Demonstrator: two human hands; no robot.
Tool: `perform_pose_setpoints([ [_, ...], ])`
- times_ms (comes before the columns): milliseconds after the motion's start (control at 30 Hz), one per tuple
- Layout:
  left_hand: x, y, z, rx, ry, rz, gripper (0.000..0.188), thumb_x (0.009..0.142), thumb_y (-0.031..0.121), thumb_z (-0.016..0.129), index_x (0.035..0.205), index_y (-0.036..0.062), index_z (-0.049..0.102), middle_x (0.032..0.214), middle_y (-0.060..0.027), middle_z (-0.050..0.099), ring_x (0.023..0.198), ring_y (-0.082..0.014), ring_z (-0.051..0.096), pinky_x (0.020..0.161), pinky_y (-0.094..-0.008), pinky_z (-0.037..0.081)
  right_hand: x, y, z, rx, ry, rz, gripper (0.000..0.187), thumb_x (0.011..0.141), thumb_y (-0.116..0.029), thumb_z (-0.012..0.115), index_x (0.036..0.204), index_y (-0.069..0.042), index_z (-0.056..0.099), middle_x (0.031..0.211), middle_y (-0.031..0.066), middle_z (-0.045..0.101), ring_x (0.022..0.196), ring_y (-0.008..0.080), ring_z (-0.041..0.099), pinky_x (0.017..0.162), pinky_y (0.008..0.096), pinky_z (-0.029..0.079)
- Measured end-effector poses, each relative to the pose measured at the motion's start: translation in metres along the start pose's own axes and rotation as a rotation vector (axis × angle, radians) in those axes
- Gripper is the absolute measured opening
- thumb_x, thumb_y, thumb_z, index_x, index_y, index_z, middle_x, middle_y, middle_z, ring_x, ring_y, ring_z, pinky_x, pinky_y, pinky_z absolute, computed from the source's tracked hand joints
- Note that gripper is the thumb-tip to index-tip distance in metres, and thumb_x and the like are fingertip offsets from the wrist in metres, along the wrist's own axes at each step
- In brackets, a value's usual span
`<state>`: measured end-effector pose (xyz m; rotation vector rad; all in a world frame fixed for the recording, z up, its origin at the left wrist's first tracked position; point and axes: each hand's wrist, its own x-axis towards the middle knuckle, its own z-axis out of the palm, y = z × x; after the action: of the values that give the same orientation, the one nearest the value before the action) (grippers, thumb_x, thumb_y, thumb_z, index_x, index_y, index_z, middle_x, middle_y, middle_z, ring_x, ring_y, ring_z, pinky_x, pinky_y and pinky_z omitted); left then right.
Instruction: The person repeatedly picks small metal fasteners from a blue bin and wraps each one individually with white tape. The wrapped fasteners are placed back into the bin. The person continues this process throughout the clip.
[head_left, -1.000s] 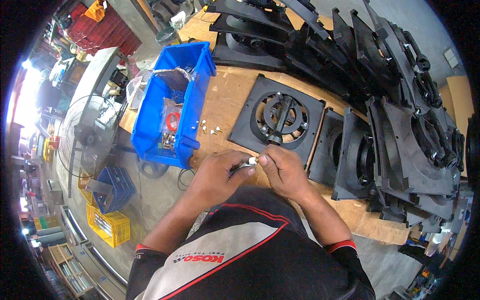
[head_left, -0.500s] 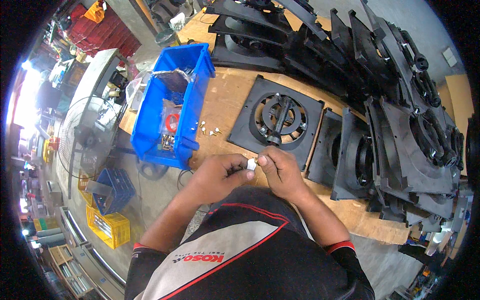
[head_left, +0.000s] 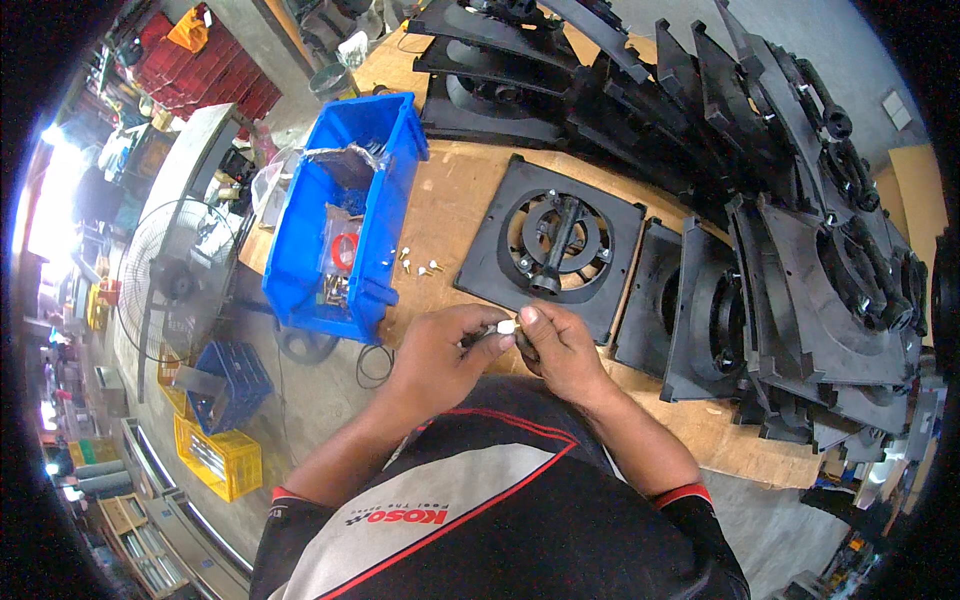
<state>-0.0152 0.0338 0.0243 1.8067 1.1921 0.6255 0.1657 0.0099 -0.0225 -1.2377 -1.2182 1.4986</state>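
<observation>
In front of my body, both hands meet over the table's near edge. My left hand is closed, its thumb and forefinger pinching a small white piece with brass colour at its right end. The thumb and fingers of my right hand close on that brass-coloured end. My fingers partly cover the piece, so its exact kind cannot be made out. Just beyond my hands lies a square black plate bearing a round burner with a dark tube across it. Several small white-and-brass fittings lie left of the plate.
A blue plastic bin with bagged parts stands on the wooden table at the left. Stacked black burner plates crowd the far and right sides. A fan and a yellow crate stand on the left.
The white piece has turned from upright to nearly level between my fingers. My right hand has dropped slightly toward me, and my left fingers have shifted their grip.
</observation>
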Motion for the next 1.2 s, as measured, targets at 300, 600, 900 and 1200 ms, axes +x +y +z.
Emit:
perform_pose_setpoints([
  [300,-0.005,0.007,0.003,0.07,0.023,0.021,0.02,0.087,0.018,0.07,0.097,0.0009,0.07,0.084,-0.0149,0.07,0.075,-0.025,0.069,0.068,-0.0371,0.051,0.002,0.012,0.009,0.049,0.263,-0.162,0.035,0.104,-0.033,0.049,0.082,-0.006,0.053,0.063,-0.0016,0.047,0.053,0.0076,0.043,0.047,0.0247,0.035],
  [600,-0.001,0.013,0.009,0.256,0.169,0.367,0.013,0.085,0.017,0.068,0.095,0.0076,0.068,0.074,-0.0095,0.064,0.069,-0.0302,0.062,0.07,-0.0412,0.044,0.003,-0.007,0.004,-0.394,0.473,-0.535,0.028,0.1,-0.025,0.055,0.087,-0.001,0.059,0.066,0.0125,0.053,0.057,0.0227,0.052,0.055,0.035,0.041],
  [900,0.005,0.017,0.002,0.436,0.194,0.493,0.013,0.084,0.018,0.069,0.092,0.0088,0.067,0.073,-0.0072,0.06,0.07,-0.0277,0.061,0.072,-0.0404,0.044,-0.01,-0.014,0.002,0.53,0.118,0.049,0.036,0.101,-0.039,0.054,0.082,-0.009,0.049,0.059,-0.0009,0.04,0.045,0.0088,0.036,0.042,0.0238,0.03],
  [1200,0.005,0.016,-0.007,0.582,0.221,0.577,0.021,0.078,0.024,0.075,0.096,0.0144,0.071,0.076,0.0002,0.061,0.072,-0.0197,0.058,0.079,-0.0403,0.042,-0.013,-0.017,-0.007,0.687,-0.119,0.214,0.04,0.1,-0.044,0.053,0.079,-0.01,0.048,0.057,-0.0022,0.037,0.044,0.0092,0.033,0.04,0.025,0.026],
])
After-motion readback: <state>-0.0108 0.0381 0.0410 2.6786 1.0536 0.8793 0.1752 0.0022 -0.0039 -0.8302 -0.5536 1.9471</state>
